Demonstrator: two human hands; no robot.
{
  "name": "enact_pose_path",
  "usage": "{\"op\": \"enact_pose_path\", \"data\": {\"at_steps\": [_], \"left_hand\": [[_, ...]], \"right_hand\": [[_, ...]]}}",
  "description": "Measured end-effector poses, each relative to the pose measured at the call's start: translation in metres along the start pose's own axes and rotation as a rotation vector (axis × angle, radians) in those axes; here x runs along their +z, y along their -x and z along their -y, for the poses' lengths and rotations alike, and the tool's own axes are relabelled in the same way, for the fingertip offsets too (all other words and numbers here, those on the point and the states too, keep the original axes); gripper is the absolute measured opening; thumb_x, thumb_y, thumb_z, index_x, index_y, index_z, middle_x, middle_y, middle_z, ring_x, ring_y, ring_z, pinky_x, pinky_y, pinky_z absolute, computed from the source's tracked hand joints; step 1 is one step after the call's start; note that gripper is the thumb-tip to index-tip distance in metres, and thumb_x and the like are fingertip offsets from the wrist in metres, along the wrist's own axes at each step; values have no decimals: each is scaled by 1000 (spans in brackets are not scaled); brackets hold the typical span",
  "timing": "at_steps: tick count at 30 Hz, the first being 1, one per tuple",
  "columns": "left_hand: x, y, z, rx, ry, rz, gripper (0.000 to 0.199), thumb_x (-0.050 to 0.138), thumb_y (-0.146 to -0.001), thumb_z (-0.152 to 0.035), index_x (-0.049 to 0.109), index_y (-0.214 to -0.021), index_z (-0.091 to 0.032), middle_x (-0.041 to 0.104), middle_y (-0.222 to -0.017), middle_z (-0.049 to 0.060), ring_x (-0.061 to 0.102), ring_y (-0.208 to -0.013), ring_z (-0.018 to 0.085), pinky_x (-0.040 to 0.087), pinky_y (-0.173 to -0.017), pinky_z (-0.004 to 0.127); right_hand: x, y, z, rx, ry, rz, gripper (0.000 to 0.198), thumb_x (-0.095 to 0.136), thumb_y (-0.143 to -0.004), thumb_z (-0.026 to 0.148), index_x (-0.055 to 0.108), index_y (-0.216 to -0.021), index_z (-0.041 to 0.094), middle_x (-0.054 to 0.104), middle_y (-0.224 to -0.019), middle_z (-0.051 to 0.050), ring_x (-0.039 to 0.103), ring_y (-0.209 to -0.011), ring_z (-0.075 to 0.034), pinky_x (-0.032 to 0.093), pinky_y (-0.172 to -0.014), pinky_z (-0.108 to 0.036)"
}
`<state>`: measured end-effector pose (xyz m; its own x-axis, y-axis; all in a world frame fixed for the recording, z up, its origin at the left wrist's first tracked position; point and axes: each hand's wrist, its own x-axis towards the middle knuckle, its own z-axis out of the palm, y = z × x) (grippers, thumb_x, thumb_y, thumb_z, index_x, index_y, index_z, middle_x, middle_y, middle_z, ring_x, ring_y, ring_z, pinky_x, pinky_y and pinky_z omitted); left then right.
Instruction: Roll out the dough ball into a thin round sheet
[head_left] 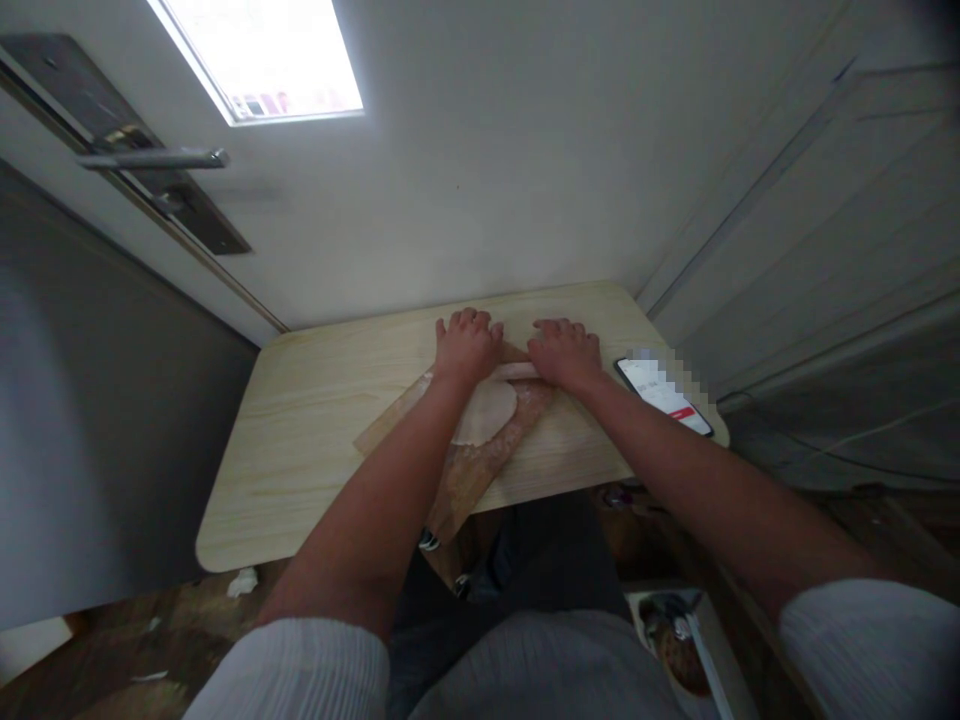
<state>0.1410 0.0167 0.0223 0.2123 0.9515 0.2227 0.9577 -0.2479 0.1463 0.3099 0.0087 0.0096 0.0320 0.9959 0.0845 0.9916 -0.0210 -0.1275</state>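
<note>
A pale rolling pin (517,371) lies across the far part of a flat, light sheet of dough (487,414). My left hand (469,345) is closed over the pin's left end, palm down. Over its right end rests my right hand (564,352), likewise palm down with fingers curled forward. Both hands cover the ends of the pin, so only its middle shows. Beneath the dough is a thin brown sheet (469,492) dusted with flour, which hangs past the table's near edge. My left forearm hides part of the dough.
The small wooden table (292,430) stands against a white door (480,200) with a metal handle (157,158). A phone (660,395) lies at the table's right end. Below on the right, a bowl of brown food (686,660) with a utensil stands in a white tray.
</note>
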Motion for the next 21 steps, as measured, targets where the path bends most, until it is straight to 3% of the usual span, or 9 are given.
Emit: {"op": "enact_pose_path", "data": {"at_steps": [8, 15, 21], "left_hand": [[-5, 28, -8, -11, -18, -2, 44, 25, -103, -43, 56, -128, -26, 55, -138, 10, 47, -127, 29, 31, -110, 54], [-12, 61, -18, -41, -41, 28, 47, 25, -102, -48, 54, -132, -27, 52, -144, 9, 44, -130, 30, 33, -108, 54], [-15, 94, -26, -34, -57, -43, 52, 24, -101, -53, 54, -133, -25, 53, -145, 10, 46, -131, 30, 34, -108, 52]], "right_hand": [[-2, 36, -1, -40, 27, -97, 47, 38, -97, 38, 55, -138, 22, 58, -135, -15, 51, -118, -33, 35, -97, -48], [-5, 71, -2, -57, 19, -134, 49, 29, -101, 43, 55, -137, 23, 53, -144, -13, 43, -127, -33, 26, -104, -54], [-7, 105, -5, -75, -13, -143, 51, 25, -102, 46, 55, -135, 22, 55, -142, -13, 44, -125, -33, 30, -103, -53]]}}
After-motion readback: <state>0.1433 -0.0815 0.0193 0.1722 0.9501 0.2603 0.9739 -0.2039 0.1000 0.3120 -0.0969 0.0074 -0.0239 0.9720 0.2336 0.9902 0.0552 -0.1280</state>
